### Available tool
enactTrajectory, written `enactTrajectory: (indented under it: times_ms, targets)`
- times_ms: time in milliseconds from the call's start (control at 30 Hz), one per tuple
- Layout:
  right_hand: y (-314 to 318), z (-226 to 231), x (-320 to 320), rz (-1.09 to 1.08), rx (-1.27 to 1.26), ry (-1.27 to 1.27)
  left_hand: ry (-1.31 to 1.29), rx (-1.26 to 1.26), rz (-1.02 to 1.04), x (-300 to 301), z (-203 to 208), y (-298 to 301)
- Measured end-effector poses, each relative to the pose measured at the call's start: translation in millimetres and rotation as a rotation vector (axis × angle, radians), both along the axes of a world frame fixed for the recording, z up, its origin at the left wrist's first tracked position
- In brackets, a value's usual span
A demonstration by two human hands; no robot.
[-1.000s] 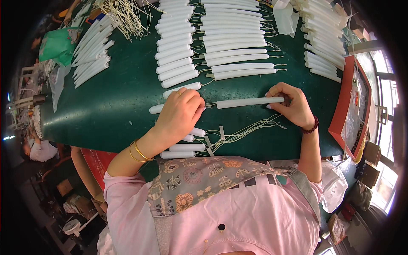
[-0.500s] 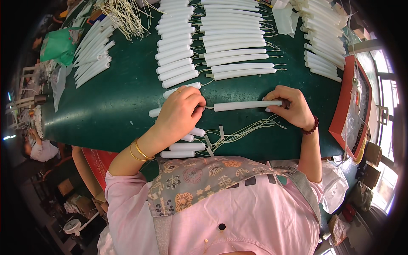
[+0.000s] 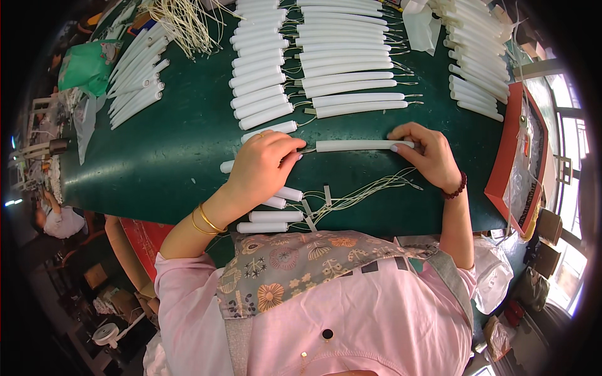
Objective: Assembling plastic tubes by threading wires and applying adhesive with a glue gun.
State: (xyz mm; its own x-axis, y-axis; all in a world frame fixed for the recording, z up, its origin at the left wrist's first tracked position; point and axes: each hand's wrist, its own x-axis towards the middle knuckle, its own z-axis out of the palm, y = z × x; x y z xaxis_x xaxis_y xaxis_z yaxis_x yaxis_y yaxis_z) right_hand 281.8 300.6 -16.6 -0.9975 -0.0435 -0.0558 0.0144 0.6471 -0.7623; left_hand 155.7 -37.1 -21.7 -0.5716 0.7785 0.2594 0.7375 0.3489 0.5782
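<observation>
A long white tube [image 3: 357, 145] lies crosswise in front of me, a thin pale wire [image 3: 308, 150] coming out of its left end. My left hand [image 3: 266, 158] pinches that wire between thumb and fingertips, above a short white tube [image 3: 229, 167] that it partly covers. At the long tube's right end is my right hand [image 3: 429, 155], thumb against the near side and fingers curled over the far side. Farther off, another short white tube [image 3: 269, 130] rests beyond my left hand. Nearer to me are several short tubes [image 3: 276, 217] with a fan of loose wires [image 3: 357, 197].
On the green table [image 3: 175, 163], rows of short tubes [image 3: 260, 69] and wired long tubes [image 3: 345, 66] run away from me. More tubes lie at left [image 3: 135, 88] and right [image 3: 476, 75]. A red box [image 3: 501, 169] stands at the right edge, a green bag [image 3: 88, 67] far left.
The long tube has shifted slightly away from me and lies more level. My right fingers have loosened around its end. My left fingertips have straightened a little at the wire.
</observation>
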Motion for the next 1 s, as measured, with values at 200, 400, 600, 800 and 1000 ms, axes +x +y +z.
enactTrajectory:
  times_ms: [200,400,600,800,1000]
  targets:
    - [-1,-2,0,-0.086,-0.050,-0.058,0.145,0.059,-0.046,-1,-7,-1]
    - [-4,4,-1,-0.065,-0.028,-0.021,0.056,0.048,-0.009,-4,0,1]
    - [1,-1,-2,-0.117,-0.099,-0.001,-0.110,0.127,0.034,-10,3,7]
    - [9,-6,0,-0.077,-0.063,0.015,0.004,0.102,-0.001,-5,2,26]
    - [11,4,-3,-0.150,-0.142,-0.107,0.043,0.042,0.019,-11,7,30]
